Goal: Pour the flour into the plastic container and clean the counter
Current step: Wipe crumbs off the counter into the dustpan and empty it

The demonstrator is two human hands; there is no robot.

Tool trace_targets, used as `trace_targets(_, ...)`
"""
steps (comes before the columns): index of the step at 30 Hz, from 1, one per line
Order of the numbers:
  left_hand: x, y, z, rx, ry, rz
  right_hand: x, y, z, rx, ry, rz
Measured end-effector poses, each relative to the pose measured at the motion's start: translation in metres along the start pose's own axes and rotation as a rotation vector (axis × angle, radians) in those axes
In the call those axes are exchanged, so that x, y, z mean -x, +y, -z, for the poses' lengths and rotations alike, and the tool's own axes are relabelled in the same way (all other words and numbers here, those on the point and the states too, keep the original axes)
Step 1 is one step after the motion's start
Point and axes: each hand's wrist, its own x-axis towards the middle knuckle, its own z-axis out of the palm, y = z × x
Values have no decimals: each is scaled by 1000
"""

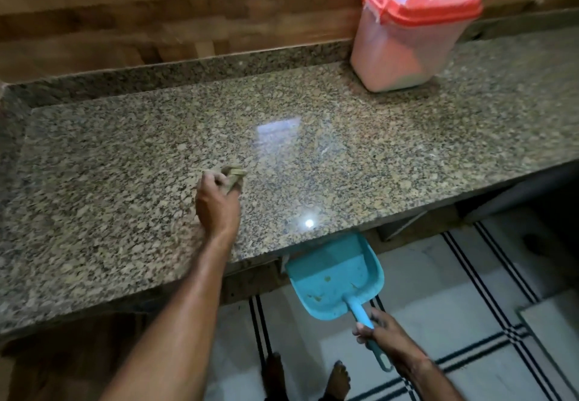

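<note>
We note the left hand (217,200) pinching a cloth (235,175), judged soft and light, on the bench (125,150); right hand (380,336) gripping the stiff dustpan (335,278) handle, lower centre; lidded plastic container (413,34) upper right

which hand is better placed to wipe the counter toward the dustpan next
Left. The left hand grips the cloth on the counter; the right hand holds the dustpan by its handle below the counter's front edge.
</note>
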Motion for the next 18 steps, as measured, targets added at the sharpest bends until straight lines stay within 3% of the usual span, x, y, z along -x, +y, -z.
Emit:
trace_targets(3, 12, -2, -37, -248, -308, -124, 3, 12, 9, -53, 25, -6)
trace_targets(5, 26, -12, -53, -302, -548, -93, 5, 18, 15, -97, 48, -4)
trace_targets(6, 33, -14, -59, -300, -580, -73, 5, 21, 18, -122, 62, -2)
trace_targets(10, 45, -17, -72, -416, -338, -60, -1, 27, 31, -173, 78, 18)
trace_targets(14, 55, -20, -84, -615, -428, -182, -15, 27, 45, -201, 44, 17)
trace_targets(18, 66, -15, -99, -598, -452, -242, -27, 25, 61, -220, 6, 16)
